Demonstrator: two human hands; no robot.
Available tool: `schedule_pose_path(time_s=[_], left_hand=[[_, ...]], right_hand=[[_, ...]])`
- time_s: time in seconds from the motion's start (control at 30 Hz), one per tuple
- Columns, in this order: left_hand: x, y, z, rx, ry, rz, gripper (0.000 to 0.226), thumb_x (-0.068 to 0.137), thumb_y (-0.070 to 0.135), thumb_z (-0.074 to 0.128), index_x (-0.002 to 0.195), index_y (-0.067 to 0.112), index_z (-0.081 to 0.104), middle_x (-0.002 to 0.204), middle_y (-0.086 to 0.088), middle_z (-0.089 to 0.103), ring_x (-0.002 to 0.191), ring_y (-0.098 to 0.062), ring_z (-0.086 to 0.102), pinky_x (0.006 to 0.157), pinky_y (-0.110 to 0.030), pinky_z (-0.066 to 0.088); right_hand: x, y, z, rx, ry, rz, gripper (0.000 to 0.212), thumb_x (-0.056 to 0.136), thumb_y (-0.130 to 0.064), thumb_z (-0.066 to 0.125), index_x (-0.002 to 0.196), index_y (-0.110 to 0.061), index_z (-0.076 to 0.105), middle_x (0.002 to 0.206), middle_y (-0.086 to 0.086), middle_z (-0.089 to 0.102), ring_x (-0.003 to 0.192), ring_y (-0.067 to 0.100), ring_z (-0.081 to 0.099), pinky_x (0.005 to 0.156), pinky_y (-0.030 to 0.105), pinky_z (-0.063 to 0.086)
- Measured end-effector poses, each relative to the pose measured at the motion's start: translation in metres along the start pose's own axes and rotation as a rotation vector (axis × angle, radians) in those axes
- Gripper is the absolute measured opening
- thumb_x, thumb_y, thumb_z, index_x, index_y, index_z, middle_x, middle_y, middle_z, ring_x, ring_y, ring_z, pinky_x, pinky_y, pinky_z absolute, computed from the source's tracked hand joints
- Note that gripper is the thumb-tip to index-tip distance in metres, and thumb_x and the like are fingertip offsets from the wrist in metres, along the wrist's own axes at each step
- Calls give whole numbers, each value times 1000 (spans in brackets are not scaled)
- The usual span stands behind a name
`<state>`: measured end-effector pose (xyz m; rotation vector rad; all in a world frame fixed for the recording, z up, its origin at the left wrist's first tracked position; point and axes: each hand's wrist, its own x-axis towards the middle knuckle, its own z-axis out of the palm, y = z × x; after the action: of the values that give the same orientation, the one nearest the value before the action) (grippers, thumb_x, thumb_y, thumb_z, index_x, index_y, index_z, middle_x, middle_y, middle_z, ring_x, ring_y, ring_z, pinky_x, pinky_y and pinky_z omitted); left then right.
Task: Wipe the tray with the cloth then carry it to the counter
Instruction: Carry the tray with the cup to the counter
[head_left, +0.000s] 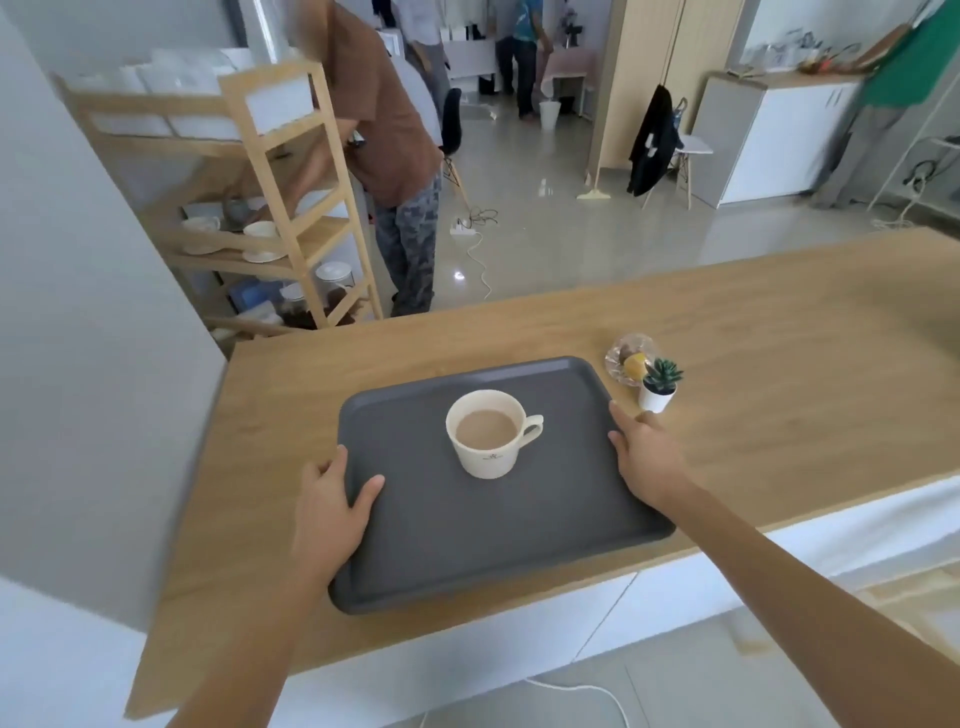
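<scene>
Two bare hands grip a grey tray (498, 540) resting on a wooden counter (779, 332)

The left hand (332, 499) clamps the tray's left edge, thumb on top; the right hand (644, 452) clasps the right edge. The tray's long axis runs toward and away from the person, angled slightly right. A cup (488, 434) stands mid-tray, handle pointing right, near a small potted plant (661, 384)

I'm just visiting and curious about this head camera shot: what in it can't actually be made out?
- Cloth: none shows anywhere in the head view.
- Tray underside: hidden, so whether it rests on the counter or is lifted is unclear.
- Right hand fingertips: hidden behind the tray's rim.
- Left hand fingertips: tucked under the rim.
- Cup logo: too small to read.
- Glass dish contents: blurred.
</scene>
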<state>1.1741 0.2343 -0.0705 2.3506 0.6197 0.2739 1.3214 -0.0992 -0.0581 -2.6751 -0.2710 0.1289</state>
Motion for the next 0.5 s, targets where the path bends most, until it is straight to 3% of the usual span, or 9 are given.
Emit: schedule_pose_path(time_s=[0.13, 0.27, 0.4, 0.5], left_hand=[[42, 5, 30, -28, -26, -11, 61, 90, 35, 60, 140, 7, 39, 121, -19, 46, 119, -32, 47, 94, -35, 38], [76, 2, 59, -5, -33, -87, 70, 89, 40, 58, 146, 10, 31, 129, -18, 45, 123, -30, 46, 100, -37, 37], [103, 5, 81, 8, -22, -139, 72, 89, 41, 58, 148, 11, 29, 130, -18, 45, 121, -31, 47, 100, -37, 39], [120, 4, 94, 12, -35, -163, 71, 90, 41, 57, 148, 11, 28, 128, -19, 45, 120, -31, 48, 98, -36, 38]], right_hand=[[45, 13, 11, 19, -7, 19, 49, 100, -19, 38, 148, -14, 31, 120, 24, 49, 100, 42, 56, 86, 41, 46], [92, 29, 29, 8, -49, 22, 49, 100, -21, 36, 149, -16, 28, 120, 25, 49, 95, 41, 57, 83, 41, 47], [132, 38, 39, -4, -79, -1, 50, 101, -22, 34, 149, -17, 26, 125, 24, 45, 100, 42, 55, 88, 44, 48], [155, 42, 48, -57, -74, -26, 48, 101, -22, 34, 148, -17, 26, 125, 24, 45, 95, 43, 58, 80, 44, 48]])
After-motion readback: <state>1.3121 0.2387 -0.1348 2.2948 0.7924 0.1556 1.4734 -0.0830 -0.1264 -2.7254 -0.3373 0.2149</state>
